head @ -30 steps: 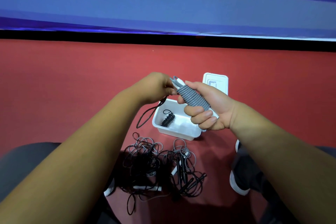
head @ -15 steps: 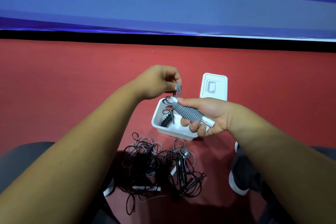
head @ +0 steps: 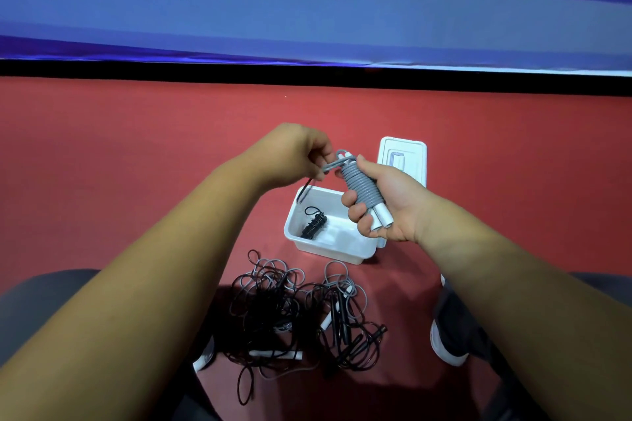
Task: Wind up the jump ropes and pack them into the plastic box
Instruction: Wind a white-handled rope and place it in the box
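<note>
Right hand: my fingers curl round the grey jump rope, which is coiled tight round its two white handles and held above the plastic box.
Left hand: I pinch the rope's loose end at the top of the coil.
Box: open on the red floor, with a wound black rope lying inside; my right hand covers its far right corner.
Lid: flat on the floor behind the box, partly hidden by my right hand.
Tangle of ropes: black and grey, loose on the floor between the box and my shoes.
</note>
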The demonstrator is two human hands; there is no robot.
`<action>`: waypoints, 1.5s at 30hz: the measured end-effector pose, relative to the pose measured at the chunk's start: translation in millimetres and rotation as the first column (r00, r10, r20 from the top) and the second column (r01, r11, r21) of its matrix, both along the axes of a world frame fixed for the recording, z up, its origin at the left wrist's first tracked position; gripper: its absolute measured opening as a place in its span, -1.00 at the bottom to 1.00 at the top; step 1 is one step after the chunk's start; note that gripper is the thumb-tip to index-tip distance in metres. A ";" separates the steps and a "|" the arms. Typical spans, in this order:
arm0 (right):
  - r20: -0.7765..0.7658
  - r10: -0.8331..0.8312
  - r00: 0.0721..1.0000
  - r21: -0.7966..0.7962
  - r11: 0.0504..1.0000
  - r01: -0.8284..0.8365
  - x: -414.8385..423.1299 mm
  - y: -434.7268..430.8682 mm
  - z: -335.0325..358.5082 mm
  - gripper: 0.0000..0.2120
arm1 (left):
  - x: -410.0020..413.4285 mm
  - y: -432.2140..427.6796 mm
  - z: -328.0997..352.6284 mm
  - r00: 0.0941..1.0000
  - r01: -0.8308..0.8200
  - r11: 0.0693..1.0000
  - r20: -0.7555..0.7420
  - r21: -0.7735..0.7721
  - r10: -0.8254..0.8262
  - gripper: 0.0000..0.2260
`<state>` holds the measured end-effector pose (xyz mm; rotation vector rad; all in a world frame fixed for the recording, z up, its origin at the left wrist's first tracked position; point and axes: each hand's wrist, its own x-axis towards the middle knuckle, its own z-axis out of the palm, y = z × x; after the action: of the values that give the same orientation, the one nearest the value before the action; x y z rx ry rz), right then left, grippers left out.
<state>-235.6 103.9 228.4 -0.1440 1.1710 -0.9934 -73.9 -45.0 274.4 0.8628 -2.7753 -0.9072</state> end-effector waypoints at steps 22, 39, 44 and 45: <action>-0.196 -0.082 0.977 -0.017 0.997 0.080 -2.3 0.3 7.9 -0.49 | 2.9 7.1 -25.4 0.969 -0.029 0.567 -0.117 0.823 0.219 -0.86; -0.207 -0.017 0.978 -0.024 1.000 0.012 -7.3 0.5 16.2 -0.50 | 5.5 7.4 -29.0 0.975 -0.129 0.693 -0.036 0.709 0.218 -0.79; -0.159 0.038 0.987 -0.044 0.998 -0.046 -7.3 4.2 17.6 -0.51 | 7.3 2.5 -28.6 0.993 -0.111 0.868 0.022 0.484 0.115 -0.92; -0.146 0.056 0.988 -0.054 0.996 -0.064 -6.7 4.8 19.4 -0.50 | 6.7 2.3 -29.3 0.995 -0.099 0.899 0.026 0.427 0.097 -0.94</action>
<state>-242.3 108.6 247.8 -0.3009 1.2626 -0.9771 -67.2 -42.7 245.1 1.0463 -2.5402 -1.5299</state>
